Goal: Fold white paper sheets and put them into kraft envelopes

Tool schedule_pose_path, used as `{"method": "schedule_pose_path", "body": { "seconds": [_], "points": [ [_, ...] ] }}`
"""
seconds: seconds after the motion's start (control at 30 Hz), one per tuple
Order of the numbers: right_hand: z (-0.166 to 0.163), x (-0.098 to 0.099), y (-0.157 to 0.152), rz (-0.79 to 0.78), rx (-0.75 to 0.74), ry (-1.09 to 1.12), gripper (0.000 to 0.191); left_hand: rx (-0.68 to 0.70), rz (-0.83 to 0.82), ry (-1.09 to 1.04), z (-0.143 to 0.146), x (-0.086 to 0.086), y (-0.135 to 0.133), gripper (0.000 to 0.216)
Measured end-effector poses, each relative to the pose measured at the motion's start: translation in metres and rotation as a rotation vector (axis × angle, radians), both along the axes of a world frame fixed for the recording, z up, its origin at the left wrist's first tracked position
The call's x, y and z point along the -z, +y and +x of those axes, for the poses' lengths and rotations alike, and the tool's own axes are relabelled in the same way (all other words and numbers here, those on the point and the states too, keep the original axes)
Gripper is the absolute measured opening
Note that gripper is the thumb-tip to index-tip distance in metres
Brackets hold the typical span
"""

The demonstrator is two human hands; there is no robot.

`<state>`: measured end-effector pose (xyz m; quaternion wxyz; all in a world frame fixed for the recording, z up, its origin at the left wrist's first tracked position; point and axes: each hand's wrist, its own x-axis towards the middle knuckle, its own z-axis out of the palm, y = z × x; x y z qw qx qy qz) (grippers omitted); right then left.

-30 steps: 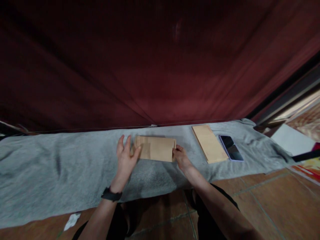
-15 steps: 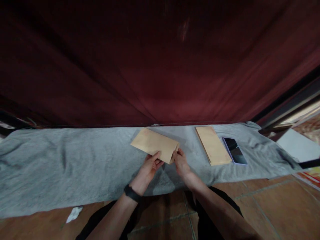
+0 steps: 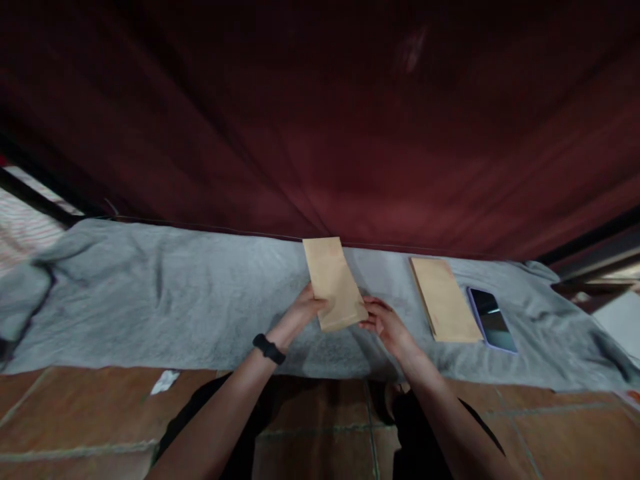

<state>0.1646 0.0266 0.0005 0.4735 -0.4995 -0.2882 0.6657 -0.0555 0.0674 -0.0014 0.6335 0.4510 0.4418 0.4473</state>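
Note:
A brown paper envelope [image 3: 334, 280] is held upright over the grey cloth, its far end leaning toward the red drape. My left hand [image 3: 303, 310] grips its left edge, thumb on the front face and the other fingers mostly hidden behind. At the lower right corner, my right hand [image 3: 387, 325] has its fingers curled against the envelope's edge; some fingertips are hidden by the paper. To the right lies a stack of similar brown envelopes [image 3: 445, 300], apart from both hands. A phone [image 3: 493, 320] in a purple case lies beside that stack.
Grey cloth [image 3: 225, 287] covers a long, narrow surface in front of me. Behind it hangs a dark red drape [image 3: 320, 147]. Below is a tiled floor [image 3: 90, 413] with a crumpled white scrap [image 3: 165, 381]. A black band [image 3: 269, 349] circles my left wrist.
The envelope has turned from lying crosswise to pointing away from me. My right hand has shifted from its folded end to the lower right corner. The view has swung left.

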Motion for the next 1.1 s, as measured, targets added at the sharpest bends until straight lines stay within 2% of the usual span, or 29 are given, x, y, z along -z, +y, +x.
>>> {"method": "schedule_pose_path", "body": {
  "seconds": [0.07, 0.23, 0.4, 0.5, 0.6, 0.73, 0.83, 0.97, 1.1],
  "points": [
    [0.005, 0.002, 0.001, 0.014, -0.002, -0.124, 0.039, -0.003, 0.1, 0.218, 0.0, 0.004, 0.002, 0.053],
    [0.002, 0.02, 0.002, 0.099, -0.105, -0.445, 0.036, -0.001, 0.253, 0.974, 0.004, 0.003, -0.007, 0.064],
    [0.002, 0.031, 0.004, 0.18, -0.179, -0.665, 0.026, -0.029, 0.639, 1.356, 0.013, -0.003, -0.021, 0.066],
    [0.004, 0.029, 0.006, 0.173, -0.237, -0.73, 0.023, 0.085, 0.889, 1.397, 0.019, 0.0, -0.02, 0.056],
    [0.005, 0.026, 0.006, 0.181, -0.282, -0.769, 0.021, 0.23, 1.017, 1.377, 0.025, 0.008, -0.015, 0.05],
    [0.01, 0.021, 0.006, 0.196, -0.346, -0.798, 0.021, 0.345, 1.018, 1.354, 0.029, 0.017, -0.008, 0.051],
    [0.017, 0.013, 0.013, 0.269, -0.329, -0.928, 0.025, 0.382, 1.019, 1.339, 0.028, 0.021, -0.005, 0.051],
    [0.016, 0.005, 0.036, 0.476, -0.152, -1.043, 0.037, 0.403, 1.021, 1.331, 0.026, 0.023, -0.005, 0.052],
    [-0.002, 0.014, 0.056, 0.674, -0.145, -0.98, 0.04, 0.438, 0.999, 1.342, 0.028, 0.02, -0.005, 0.053]
  ]
}}
